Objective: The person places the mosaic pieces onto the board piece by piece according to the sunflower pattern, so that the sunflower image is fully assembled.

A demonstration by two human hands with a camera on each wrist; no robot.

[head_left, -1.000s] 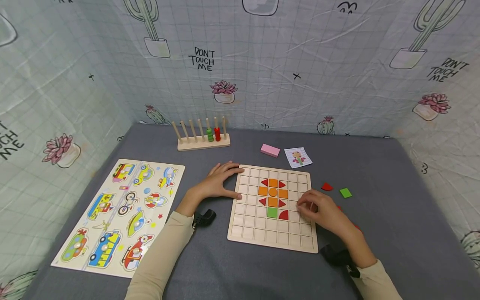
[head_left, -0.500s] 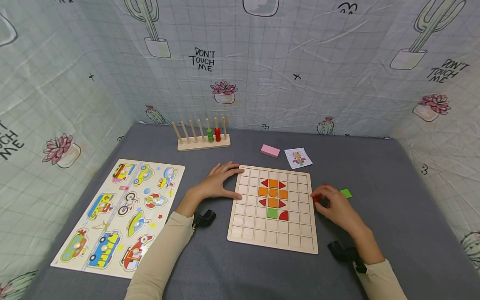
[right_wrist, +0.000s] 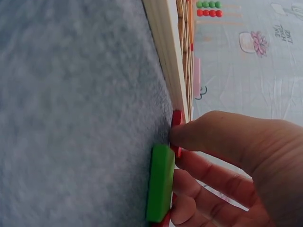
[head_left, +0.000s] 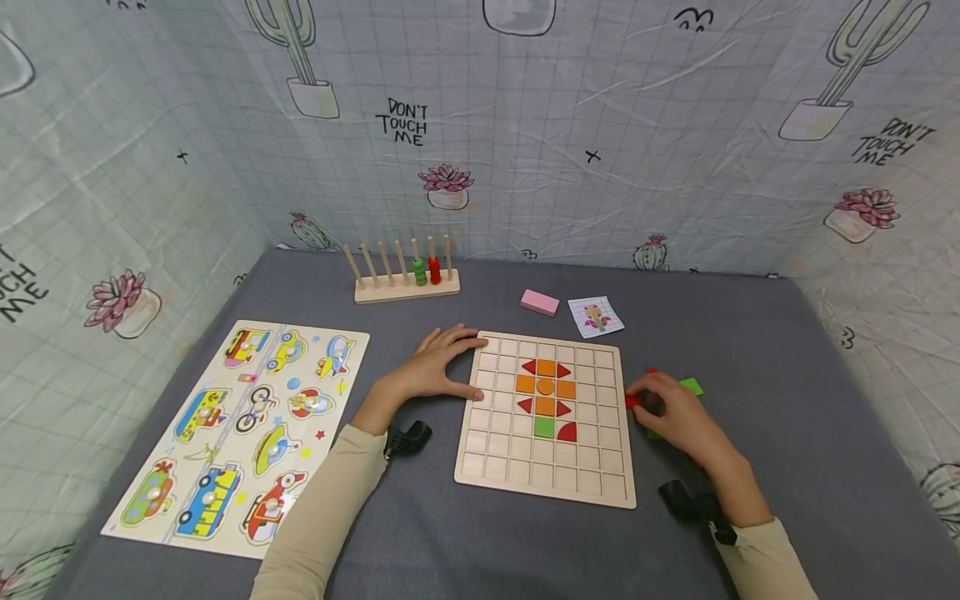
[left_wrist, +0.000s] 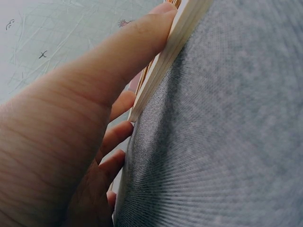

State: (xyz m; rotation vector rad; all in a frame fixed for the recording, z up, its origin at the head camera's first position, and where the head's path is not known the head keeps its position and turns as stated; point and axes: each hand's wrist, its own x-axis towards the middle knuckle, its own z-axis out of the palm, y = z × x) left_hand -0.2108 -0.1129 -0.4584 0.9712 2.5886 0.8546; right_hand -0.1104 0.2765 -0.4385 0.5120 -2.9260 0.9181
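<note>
A person sat at a grey, cloth-covered worktop point(head_left: 787, 400) with both arms in cream sleeves. In the middle lay a pale wooden grid board point(head_left: 547, 483), its squares partly filled with a pattern of orange, red and green pieces.

The left hand point(head_left: 435, 367) rested flat at the board's upper left corner, its grip relaxed and apart, with straight fingers lying over the top edge and the thumb point(left_wrist: 118, 61) pressed against the left side. It held nothing.

The right hand point(head_left: 671, 412) lay on the worktop just beside the board's right edge. Its grip was pinched together on a small red piece point(head_left: 633, 401), thumb and fingers curled round it. In the right wrist view, the red piece point(right_wrist: 176, 124) sat right against the side of the board, still on the cloth and not in any square. A green square piece point(head_left: 692, 386) lay touching the far side of that hand, with its flat face on the cloth.

Behind the board lay a pink block point(head_left: 540, 302) and, just beside it, a small picture card point(head_left: 596, 317). Further back stood a wooden peg rack point(head_left: 405, 271) carrying a few green and red beads. Well to the left lay a large puzzle board point(head_left: 240, 433) with cartoon vehicles. Patterned cloth with cactus drawings walled in the scene.
</note>
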